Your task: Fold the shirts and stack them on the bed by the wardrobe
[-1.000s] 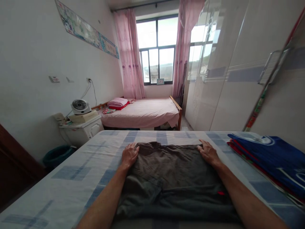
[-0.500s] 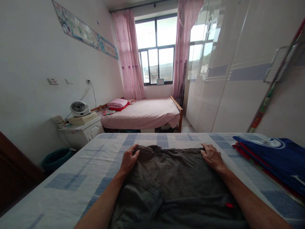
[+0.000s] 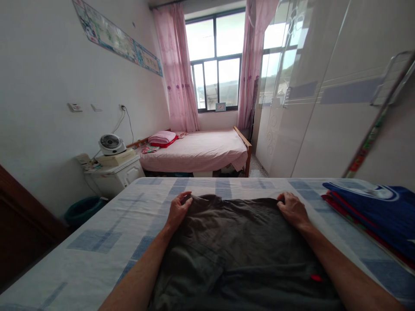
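Observation:
A dark grey garment (image 3: 240, 246) lies spread on a bed with a white and blue checked sheet (image 3: 106, 233). My left hand (image 3: 178, 211) pinches the garment's far left corner, thumb curled around the edge. At the far right corner my right hand (image 3: 292, 210) grips the cloth with its fingers bent over the edge. Both forearms stretch along the garment's sides. A small red tag (image 3: 316, 278) shows near my right forearm.
A stack of folded clothes, blue on top of red (image 3: 376, 211), lies on the bed at the right. Beyond stand a pink bed (image 3: 201, 151), a white nightstand with a fan (image 3: 110, 144), a green bin (image 3: 82, 209), and a glossy wardrobe (image 3: 324, 108) along the right.
Both hands went from lying flat on the garment's far corners to curling around and gripping its far edge. The camera tilted slightly down and right.

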The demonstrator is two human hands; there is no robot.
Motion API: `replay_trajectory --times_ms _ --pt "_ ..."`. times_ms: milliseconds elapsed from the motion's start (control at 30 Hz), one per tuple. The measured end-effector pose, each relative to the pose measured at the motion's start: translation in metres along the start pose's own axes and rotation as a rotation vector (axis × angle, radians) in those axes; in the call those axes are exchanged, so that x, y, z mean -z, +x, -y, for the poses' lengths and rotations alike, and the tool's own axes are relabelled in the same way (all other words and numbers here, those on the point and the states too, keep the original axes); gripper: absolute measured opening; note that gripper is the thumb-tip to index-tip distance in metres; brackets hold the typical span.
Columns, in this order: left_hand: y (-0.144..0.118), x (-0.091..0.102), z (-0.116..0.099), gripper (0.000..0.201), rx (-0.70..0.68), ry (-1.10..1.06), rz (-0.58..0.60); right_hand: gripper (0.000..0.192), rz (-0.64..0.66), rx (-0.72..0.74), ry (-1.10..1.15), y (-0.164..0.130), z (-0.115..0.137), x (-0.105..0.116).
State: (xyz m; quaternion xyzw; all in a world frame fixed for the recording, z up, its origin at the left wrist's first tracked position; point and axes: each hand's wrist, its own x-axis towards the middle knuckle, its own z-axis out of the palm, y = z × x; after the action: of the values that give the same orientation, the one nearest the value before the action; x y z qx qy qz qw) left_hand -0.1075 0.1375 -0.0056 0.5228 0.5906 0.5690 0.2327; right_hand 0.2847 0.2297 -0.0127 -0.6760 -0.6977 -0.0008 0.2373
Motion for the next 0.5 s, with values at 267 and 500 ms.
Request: replay_trajectory --times_ms 267,500 --pt "-0.001 -0.002 0.002 0.045 0.008 -0.051 -0.024 0.016 -0.088 0.083 0.055 0.004 -0.008 -0.005" --pt "-0.006 0.008 -0.021 0.048 0.029 -0.058 -0.039 0.021 -0.146 0.082 0.085 0.002 -0.003 0.017"
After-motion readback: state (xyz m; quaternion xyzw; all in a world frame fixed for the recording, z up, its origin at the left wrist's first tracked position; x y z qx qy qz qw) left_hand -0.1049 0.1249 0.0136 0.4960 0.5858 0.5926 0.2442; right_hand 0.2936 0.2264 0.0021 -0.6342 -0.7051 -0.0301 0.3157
